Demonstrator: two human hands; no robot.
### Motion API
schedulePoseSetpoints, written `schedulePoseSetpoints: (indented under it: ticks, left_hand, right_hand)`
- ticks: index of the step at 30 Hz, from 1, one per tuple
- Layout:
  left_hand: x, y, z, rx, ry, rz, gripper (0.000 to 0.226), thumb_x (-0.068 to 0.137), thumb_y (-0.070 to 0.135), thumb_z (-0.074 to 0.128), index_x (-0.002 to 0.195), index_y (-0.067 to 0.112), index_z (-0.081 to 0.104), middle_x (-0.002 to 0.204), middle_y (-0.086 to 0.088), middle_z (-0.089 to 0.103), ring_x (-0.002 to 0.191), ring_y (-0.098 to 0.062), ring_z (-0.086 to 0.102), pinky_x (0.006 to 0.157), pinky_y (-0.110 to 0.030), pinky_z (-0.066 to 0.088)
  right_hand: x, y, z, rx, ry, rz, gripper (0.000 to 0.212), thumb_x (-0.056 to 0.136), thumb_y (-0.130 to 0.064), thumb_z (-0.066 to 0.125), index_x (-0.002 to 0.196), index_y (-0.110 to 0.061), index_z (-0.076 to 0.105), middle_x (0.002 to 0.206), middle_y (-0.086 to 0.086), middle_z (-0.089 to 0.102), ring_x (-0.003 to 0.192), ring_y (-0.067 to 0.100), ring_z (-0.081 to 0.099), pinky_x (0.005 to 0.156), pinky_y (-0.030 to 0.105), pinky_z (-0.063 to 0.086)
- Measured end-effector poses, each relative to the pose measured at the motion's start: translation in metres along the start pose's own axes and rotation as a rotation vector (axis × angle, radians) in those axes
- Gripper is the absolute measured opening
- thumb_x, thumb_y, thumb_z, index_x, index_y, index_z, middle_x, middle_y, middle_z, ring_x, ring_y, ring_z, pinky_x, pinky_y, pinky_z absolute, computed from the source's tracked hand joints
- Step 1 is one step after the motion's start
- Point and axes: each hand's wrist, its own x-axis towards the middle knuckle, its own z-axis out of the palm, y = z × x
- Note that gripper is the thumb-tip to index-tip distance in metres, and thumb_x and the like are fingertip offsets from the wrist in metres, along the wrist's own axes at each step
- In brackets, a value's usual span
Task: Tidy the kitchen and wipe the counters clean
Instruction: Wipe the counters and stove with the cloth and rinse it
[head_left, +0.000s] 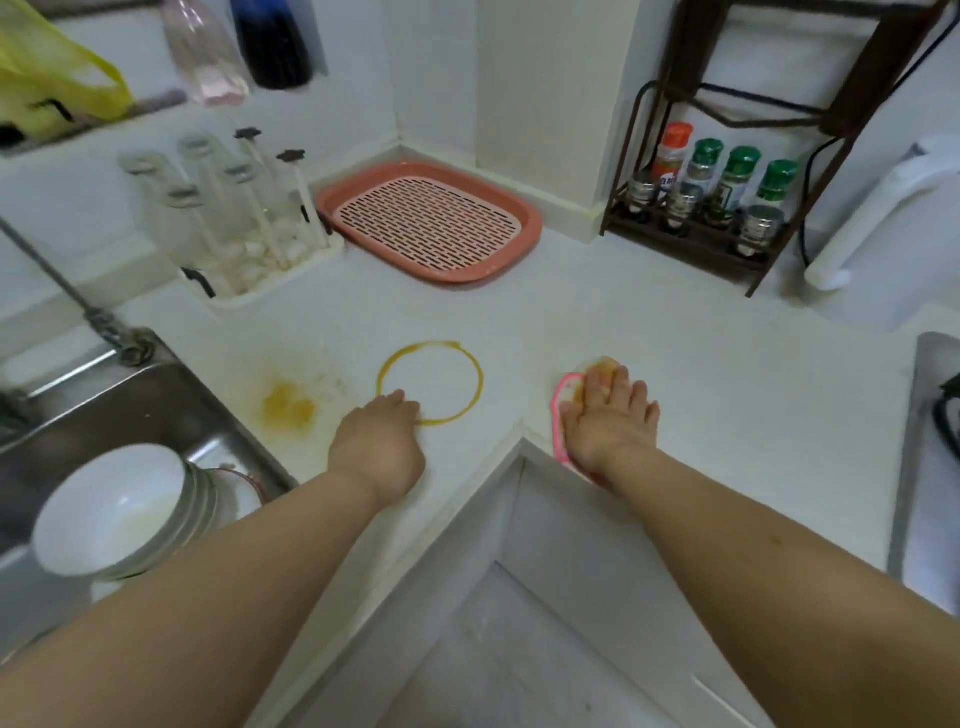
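Note:
On the white counter (701, 364) lie a yellow ring stain (470, 364) and, to its left, a yellow smear (288, 408). My right hand (610, 421) presses flat, fingers straight, on a pink-edged cloth (561, 415) stained yellow at its far end, near the counter's inner corner. My left hand (379, 447) rests on the counter with fingers curled, touching the ring's near edge and holding nothing that I can see.
A steel sink (130, 415) at left holds stacked white bowls (114, 512). Behind stand a glass rack (249, 228), a pink drain tray (431, 221), a spice rack (711, 197) and a white kettle (883, 228). A stove edge (930, 467) shows at right.

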Motion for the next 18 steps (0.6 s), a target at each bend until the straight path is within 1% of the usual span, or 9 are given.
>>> schedulePoseSetpoints:
  ticks: [1, 2, 4, 7, 9, 13, 15, 16, 18]
  left_hand:
    - [0.002, -0.007, -0.001, 0.023, 0.015, -0.03, 0.051, 0.092, 0.013, 0.04, 0.143, 0.014, 0.037, 0.154, -0.005, 0.029, 0.139, -0.022, 0.032, 0.112, -0.033, 0.029]
    - [0.003, -0.017, -0.004, 0.036, 0.017, -0.081, 0.047, 0.092, 0.014, 0.04, 0.139, 0.013, 0.042, 0.149, -0.007, 0.037, 0.134, -0.024, 0.038, 0.108, -0.034, 0.034]
    - [0.002, -0.036, -0.008, 0.059, 0.001, -0.172, 0.038, 0.09, 0.014, 0.042, 0.127, 0.01, 0.051, 0.133, -0.01, 0.05, 0.122, -0.028, 0.049, 0.097, -0.034, 0.043]
    - [-0.001, -0.056, -0.008, 0.158, -0.072, -0.165, 0.028, 0.088, 0.012, 0.042, 0.112, 0.011, 0.058, 0.118, -0.009, 0.056, 0.11, -0.027, 0.055, 0.087, -0.032, 0.047]
    - [-0.001, -0.059, -0.006, 0.189, -0.109, -0.141, 0.027, 0.089, 0.015, 0.042, 0.11, 0.012, 0.06, 0.116, -0.007, 0.057, 0.108, -0.025, 0.057, 0.086, -0.031, 0.046]
    - [0.005, -0.062, -0.004, 0.187, -0.083, -0.112, 0.024, 0.088, 0.017, 0.045, 0.104, 0.016, 0.063, 0.111, -0.004, 0.061, 0.103, -0.024, 0.06, 0.081, -0.03, 0.046]
    - [0.005, -0.067, -0.001, 0.188, -0.076, -0.119, 0.024, 0.086, 0.015, 0.045, 0.103, 0.016, 0.063, 0.111, -0.003, 0.061, 0.102, -0.025, 0.06, 0.08, -0.029, 0.044]
    - [0.007, -0.066, -0.001, 0.187, -0.064, -0.11, 0.025, 0.086, 0.014, 0.045, 0.103, 0.017, 0.063, 0.111, -0.004, 0.061, 0.102, -0.025, 0.06, 0.079, -0.028, 0.043]
    - [0.007, -0.069, 0.002, 0.195, -0.059, -0.129, 0.028, 0.086, 0.014, 0.044, 0.105, 0.017, 0.064, 0.112, -0.004, 0.062, 0.103, -0.026, 0.06, 0.079, -0.028, 0.042]
  right_hand:
    - [0.007, -0.013, 0.001, 0.004, 0.0, 0.012, 0.063, 0.098, -0.047, 0.015, 0.153, -0.023, -0.005, 0.159, 0.008, -0.017, 0.146, 0.034, -0.012, 0.118, 0.048, -0.006]
    - [0.007, -0.025, 0.005, -0.007, -0.008, -0.022, 0.063, 0.098, -0.047, 0.017, 0.153, -0.023, -0.004, 0.159, 0.009, -0.017, 0.146, 0.034, -0.012, 0.118, 0.048, -0.006]
    - [-0.013, -0.036, 0.017, -0.055, -0.015, -0.157, 0.062, 0.099, -0.047, 0.019, 0.153, -0.026, -0.004, 0.159, 0.008, -0.017, 0.146, 0.034, -0.012, 0.118, 0.047, -0.005]
    - [-0.04, -0.03, 0.022, -0.131, -0.025, -0.286, 0.059, 0.1, -0.046, 0.017, 0.152, -0.03, -0.006, 0.159, 0.004, -0.017, 0.147, 0.029, -0.011, 0.117, 0.045, -0.004]
    - [-0.036, -0.022, 0.017, -0.152, -0.049, -0.253, 0.058, 0.101, -0.046, 0.016, 0.152, -0.031, -0.007, 0.159, 0.001, -0.017, 0.147, 0.026, -0.01, 0.118, 0.045, -0.004]
    - [0.009, -0.025, 0.002, -0.01, 0.026, 0.073, 0.062, 0.099, -0.049, 0.015, 0.153, -0.024, -0.004, 0.16, 0.006, -0.013, 0.147, 0.032, -0.007, 0.118, 0.047, -0.002]
    - [0.036, -0.049, 0.002, 0.02, 0.043, 0.148, 0.064, 0.099, -0.048, 0.019, 0.153, -0.022, -0.003, 0.159, 0.008, -0.015, 0.146, 0.034, -0.009, 0.117, 0.048, -0.004]
    - [0.041, -0.059, 0.0, 0.02, 0.046, 0.127, 0.064, 0.099, -0.047, 0.019, 0.153, -0.022, -0.003, 0.159, 0.009, -0.016, 0.146, 0.035, -0.01, 0.117, 0.048, -0.005]
    - [0.037, -0.084, 0.009, -0.019, 0.03, -0.054, 0.063, 0.099, -0.047, 0.019, 0.153, -0.023, -0.003, 0.159, 0.008, -0.015, 0.146, 0.035, -0.009, 0.118, 0.048, -0.004]
